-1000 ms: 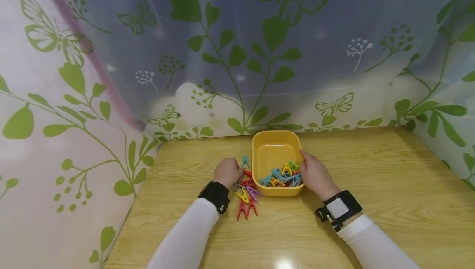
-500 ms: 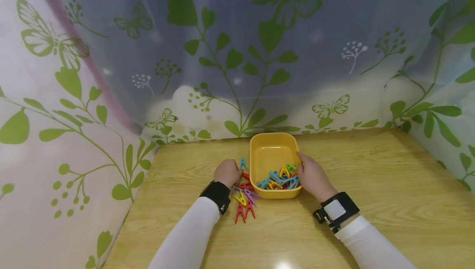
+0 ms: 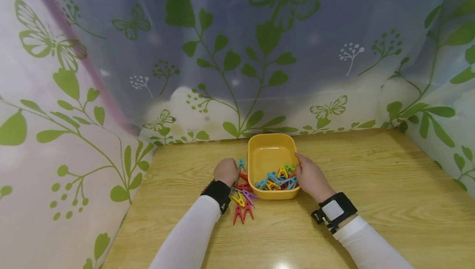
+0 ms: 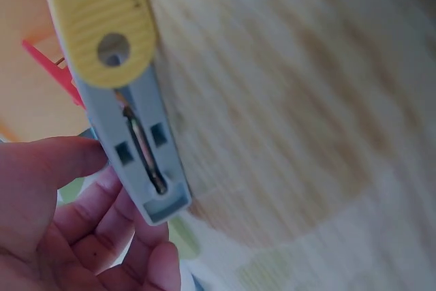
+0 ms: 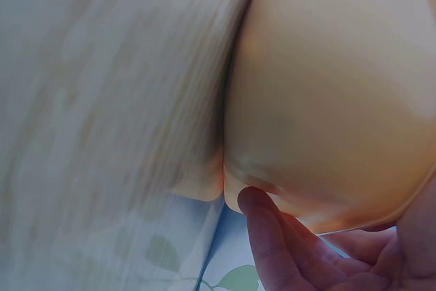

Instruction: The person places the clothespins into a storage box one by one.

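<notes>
My right hand (image 3: 313, 177) grips the right wall of a yellow plastic bin (image 3: 272, 137). In the right wrist view, its fingertips (image 5: 255, 199) lie against the bin's outer wall. Several coloured clothespins (image 3: 278, 178) lie in the near end of the bin. At its left, my left hand (image 3: 226, 171) is curled beside a blue clothespin (image 3: 241, 163) and a red clothespin (image 3: 243, 176). In the left wrist view, a grey-blue clothespin (image 4: 143, 141) with a yellow clothespin (image 4: 109, 32) over it partly hides the thumb (image 4: 82, 158) and fingers; whether they pinch anything is hidden.
Below the left hand lie a purple clothespin (image 3: 249, 196) and two red clothespins (image 3: 238, 214) on the wooden table (image 3: 297, 236). A leaf-patterned curtain (image 3: 222, 75) hangs close behind the bin and along both sides.
The whole head view has shifted slightly, carrying the bin and clothespins a little left and down. The left hand has shifted slightly relative to the clothespins; the right hand keeps its grip on the bin.
</notes>
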Motion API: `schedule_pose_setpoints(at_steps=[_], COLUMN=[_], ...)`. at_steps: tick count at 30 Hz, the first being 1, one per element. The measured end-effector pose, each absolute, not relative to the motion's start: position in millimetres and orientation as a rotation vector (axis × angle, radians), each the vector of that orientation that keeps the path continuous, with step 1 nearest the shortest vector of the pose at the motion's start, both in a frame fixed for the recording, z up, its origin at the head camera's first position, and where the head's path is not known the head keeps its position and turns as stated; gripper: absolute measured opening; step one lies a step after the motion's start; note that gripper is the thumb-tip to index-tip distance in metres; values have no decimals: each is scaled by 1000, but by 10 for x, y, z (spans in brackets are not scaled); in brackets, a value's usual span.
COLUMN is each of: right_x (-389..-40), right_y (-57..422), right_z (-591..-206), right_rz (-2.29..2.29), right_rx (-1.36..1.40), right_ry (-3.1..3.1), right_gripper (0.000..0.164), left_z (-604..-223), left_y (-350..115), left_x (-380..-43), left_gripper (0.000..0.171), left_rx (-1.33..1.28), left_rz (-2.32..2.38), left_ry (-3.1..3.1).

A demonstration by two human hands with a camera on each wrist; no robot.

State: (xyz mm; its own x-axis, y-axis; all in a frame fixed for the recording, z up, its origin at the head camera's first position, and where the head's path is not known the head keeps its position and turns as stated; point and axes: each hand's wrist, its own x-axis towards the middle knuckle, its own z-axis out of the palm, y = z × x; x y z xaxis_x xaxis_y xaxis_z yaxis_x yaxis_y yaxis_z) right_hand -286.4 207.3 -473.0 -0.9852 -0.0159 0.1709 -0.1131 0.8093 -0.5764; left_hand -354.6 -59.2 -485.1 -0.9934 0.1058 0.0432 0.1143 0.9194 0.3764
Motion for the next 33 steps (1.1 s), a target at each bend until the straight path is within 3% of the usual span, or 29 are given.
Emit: schedule_pose_setpoints(at_steps=[13, 22, 29, 33], right_x=[-2870, -2863, -2863, -2875], right_y=[2069, 2079, 2085, 2080], right_z=[-4746, -4738, -4733, -4738], right_rz=[909, 895, 898, 905], right_rx=[110, 119, 114, 114], right_ry=[-2829, -2823, -2829, -2838], right_gripper=[46, 46, 47, 47], left_z=[-4745, -4395, -4317, -4339], left_y=[-716, -686, -467, -364], left_x=[-3526, -3383, -3243, -3169], left_gripper=[50, 50, 25, 20], left_rx=[-72, -222, -360, -404], left_rz=[-549, -748, -700, -661], left_ry=[-2906, -2781, -2789, -2819])
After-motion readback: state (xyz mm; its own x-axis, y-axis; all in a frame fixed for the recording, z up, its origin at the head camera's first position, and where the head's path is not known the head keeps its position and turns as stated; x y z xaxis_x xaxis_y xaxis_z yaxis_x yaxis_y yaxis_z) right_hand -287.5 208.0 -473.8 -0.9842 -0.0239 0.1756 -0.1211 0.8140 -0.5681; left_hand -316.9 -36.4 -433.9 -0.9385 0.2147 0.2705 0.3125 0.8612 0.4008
